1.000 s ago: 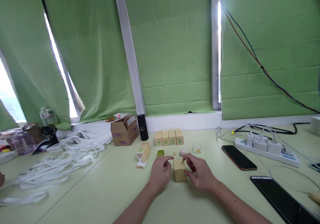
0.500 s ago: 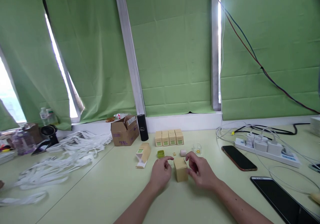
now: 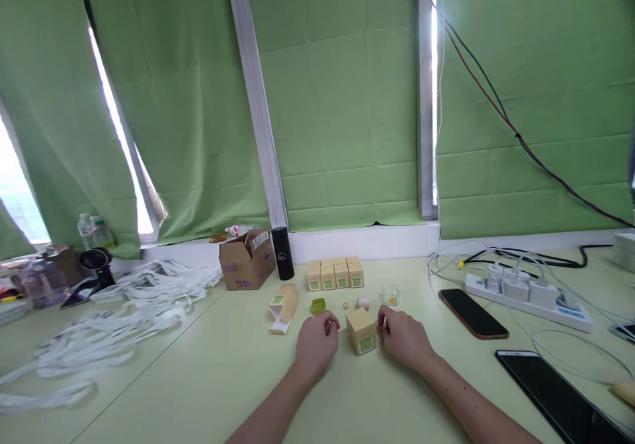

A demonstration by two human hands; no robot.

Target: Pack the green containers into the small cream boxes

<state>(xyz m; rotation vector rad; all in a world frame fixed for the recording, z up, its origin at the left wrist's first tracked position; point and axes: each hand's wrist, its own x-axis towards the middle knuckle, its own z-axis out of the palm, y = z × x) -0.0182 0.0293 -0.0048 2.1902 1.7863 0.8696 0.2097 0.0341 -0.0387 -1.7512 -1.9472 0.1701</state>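
A small kraft cardboard box (image 3: pixel 361 331) stands upright on the table between my hands, closed on top, a green label-like square on its front face. My left hand (image 3: pixel 317 341) rests to its left, fingers curled in, a small gap from the box. Just off its right side is my right hand (image 3: pixel 405 338), fingers bent together with nothing visible in them. Behind the box lie a green ring-shaped piece (image 3: pixel 318 306), a tiny tan piece (image 3: pixel 346 306), a pale pink piece (image 3: pixel 363 302) and a clear container (image 3: pixel 390 295) with something yellow inside.
Several matching small boxes (image 3: pixel 336 274) stand in a row farther back. A flattened or opened carton (image 3: pixel 284 306) lies at left, near a brown cardboard box (image 3: pixel 247 261) and black cylinder (image 3: pixel 282 253). White straps (image 3: pixel 124 318) spread left; phones (image 3: pixel 473 313) and a power strip (image 3: pixel 530 296) sit right.
The small box has turned, so its green square now faces me. My left index finger has curled in, and my right fingers have drawn slightly away from the box.
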